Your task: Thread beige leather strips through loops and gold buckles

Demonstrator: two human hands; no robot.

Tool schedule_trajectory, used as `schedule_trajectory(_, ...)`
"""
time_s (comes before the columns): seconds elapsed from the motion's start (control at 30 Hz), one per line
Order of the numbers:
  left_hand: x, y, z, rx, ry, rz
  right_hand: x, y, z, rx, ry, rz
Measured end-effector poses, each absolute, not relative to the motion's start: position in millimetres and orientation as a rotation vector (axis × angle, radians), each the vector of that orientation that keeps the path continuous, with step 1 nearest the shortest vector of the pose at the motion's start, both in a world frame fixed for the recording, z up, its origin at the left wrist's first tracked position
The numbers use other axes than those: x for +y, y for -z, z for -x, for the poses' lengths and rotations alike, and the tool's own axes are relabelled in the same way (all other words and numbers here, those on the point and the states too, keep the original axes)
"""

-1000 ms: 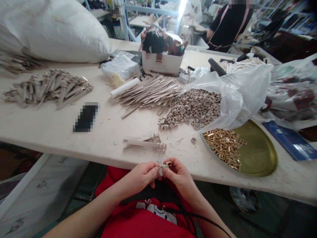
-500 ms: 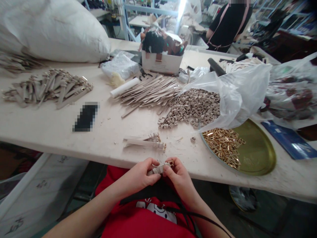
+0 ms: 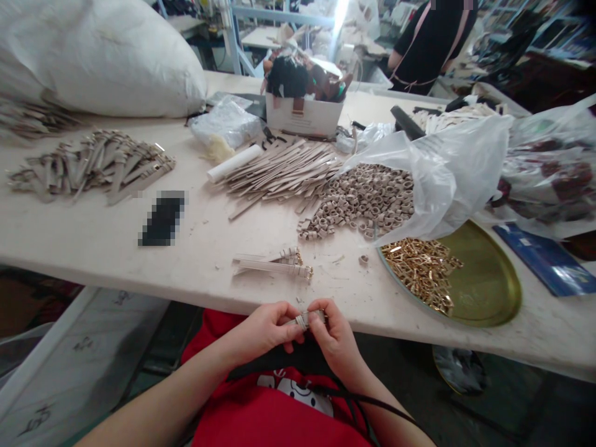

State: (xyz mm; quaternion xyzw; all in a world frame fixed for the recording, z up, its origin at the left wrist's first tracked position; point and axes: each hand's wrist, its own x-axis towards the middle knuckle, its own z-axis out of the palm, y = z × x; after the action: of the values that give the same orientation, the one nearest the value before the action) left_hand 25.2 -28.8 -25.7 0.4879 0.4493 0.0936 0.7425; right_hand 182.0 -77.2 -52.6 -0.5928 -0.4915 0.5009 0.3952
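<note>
Between my two hands is a beige buckle strap (image 3: 302, 320), held just off the table's front edge. My left hand (image 3: 270, 326) pinches its left end. The fingers of my right hand (image 3: 331, 329) close around the right end and mostly cover the buckle. Just beyond my hands, a few finished-looking straps (image 3: 274, 264) with gold buckles lie stacked on the table. A single beige loop (image 3: 363, 261) sits to their right. Further off are a heap of beige loops (image 3: 372, 198) and a pile of flat strips (image 3: 284, 174).
Gold buckles (image 3: 419, 267) fill one side of a round tray (image 3: 493, 298) at right. Many buckled straps (image 3: 93, 162) are heaped at left, near a dark blurred rectangle (image 3: 162, 218). A white box (image 3: 305, 118) and a big white sack (image 3: 102, 59) stand behind. A person (image 3: 428, 49) is in the background.
My right fingers have shifted over the strap's buckle end, hiding more of the buckle. My left fingers have slid slightly along the strap. The things on the table stay put.
</note>
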Motion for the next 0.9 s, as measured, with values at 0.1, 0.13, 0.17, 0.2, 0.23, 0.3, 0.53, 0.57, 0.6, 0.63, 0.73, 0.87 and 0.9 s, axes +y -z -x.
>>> schedule_trajectory(0.1,-30.7,28.5,-24.7,0.987,-0.243,-0.955,-78.0,51.8,-182.9,-1.344,-1.239,1.496)
schedule_trajectory(0.13,-31.2,28.5,-24.7,0.989,-0.254,-0.945,-78.1,50.7,-183.9,-1.384,-1.229,1.491)
schedule_trajectory(0.17,-31.7,28.0,-25.0,0.992,-0.26,-0.945,-78.2,49.2,-185.3,-1.424,-1.216,1.489)
schedule_trajectory(0.2,-32.1,27.1,-25.4,0.996,-0.261,-0.953,-78.3,47.4,-187.0,-1.464,-1.202,1.49)
schedule_trajectory(0.23,-32.6,25.7,-26.1,0.999,-0.26,-0.961,-78.5,45.3,-189.0,-1.503,-1.186,1.493)
schedule_trajectory(0.3,-33.5,22.0,-28.1,1.005,-0.255,-0.976,-78.9,41.2,-193.2,-1.587,-1.168,1.486)
schedule_trajectory(0.53,-35.5,16.4,-36.2,1.015,-0.204,-1.038,-84.0,41.8,-197.4,-1.612,-1.259,1.362)
schedule_trajectory(0.57,-35.4,17.2,-36.4,1.017,-0.192,-1.055,-85.2,43.9,-196.3,-1.568,-1.278,1.348)
schedule_trajectory(0.6,-35.3,18.0,-36.2,1.016,-0.183,-1.07,-86.5,46.2,-195.2,-1.523,-1.295,1.34)
schedule_trajectory(0.63,-35.2,18.6,-35.8,1.012,-0.178,-1.081,-87.6,48.4,-194.1,-1.482,-1.302,1.343)
schedule_trajectory(0.73,-35.3,17.8,-34.8,1.008,-0.188,-1.102,-89.2,53.8,-192.2,-1.441,-1.247,1.416)
schedule_trajectory(0.87,-35.9,11.7,-38.2,1.07,-0.19,-1.162,-89.5,58.8,-190.2,-1.45,-1.224,1.439)
schedule_trajectory(0.9,-35.9,10.4,-39.3,1.082,-0.194,-1.175,-90.2,60.2,-189.1,-1.436,-1.238,1.421)
